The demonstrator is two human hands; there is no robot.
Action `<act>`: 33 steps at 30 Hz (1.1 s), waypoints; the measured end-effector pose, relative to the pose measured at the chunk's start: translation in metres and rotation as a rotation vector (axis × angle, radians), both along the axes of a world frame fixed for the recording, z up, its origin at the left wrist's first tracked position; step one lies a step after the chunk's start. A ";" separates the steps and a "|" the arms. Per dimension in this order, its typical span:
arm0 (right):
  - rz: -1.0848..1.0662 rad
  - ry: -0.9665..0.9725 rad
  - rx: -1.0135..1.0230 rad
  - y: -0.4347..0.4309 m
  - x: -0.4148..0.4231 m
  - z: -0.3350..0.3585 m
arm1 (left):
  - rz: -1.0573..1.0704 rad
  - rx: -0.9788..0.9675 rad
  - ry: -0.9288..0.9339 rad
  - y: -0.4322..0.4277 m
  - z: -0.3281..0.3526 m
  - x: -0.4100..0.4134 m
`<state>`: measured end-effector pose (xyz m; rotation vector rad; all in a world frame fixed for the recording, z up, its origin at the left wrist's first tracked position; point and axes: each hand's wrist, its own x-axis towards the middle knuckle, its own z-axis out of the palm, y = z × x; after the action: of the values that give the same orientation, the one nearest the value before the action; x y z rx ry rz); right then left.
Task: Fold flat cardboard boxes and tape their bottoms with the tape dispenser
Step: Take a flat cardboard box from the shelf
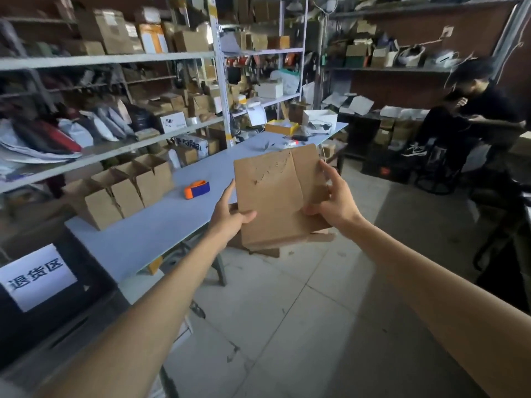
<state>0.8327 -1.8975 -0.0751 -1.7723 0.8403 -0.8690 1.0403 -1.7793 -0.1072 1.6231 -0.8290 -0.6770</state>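
In the head view, out over the floor just off the edge of the desk point(161, 225), a flat cardboard box point(278, 193) is held up between both hands. The left grip point(230, 214) pinches its lower left edge, thumb across the front and fingers behind. The right grip point(333, 196) clasps the right edge the same way, probably so the two can press the sides inward and pop it open. The box is plain brown and not yet opened, with an upright crease right of centre and a faint dotted scuff near the top. The tape dispenser point(197, 189), orange and blue, lies on the desk near a row of folded boxes point(123, 191), likely waiting until the bottom flaps are closed.
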 end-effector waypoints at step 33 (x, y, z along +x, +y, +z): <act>0.820 0.221 0.041 -0.294 0.547 -0.092 | 0.768 0.084 0.059 -0.180 -0.091 0.379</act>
<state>1.3801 -2.1915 -0.1666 -1.9531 0.1960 -0.1163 1.4197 -1.9593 -0.1982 1.8118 -0.0920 -0.2068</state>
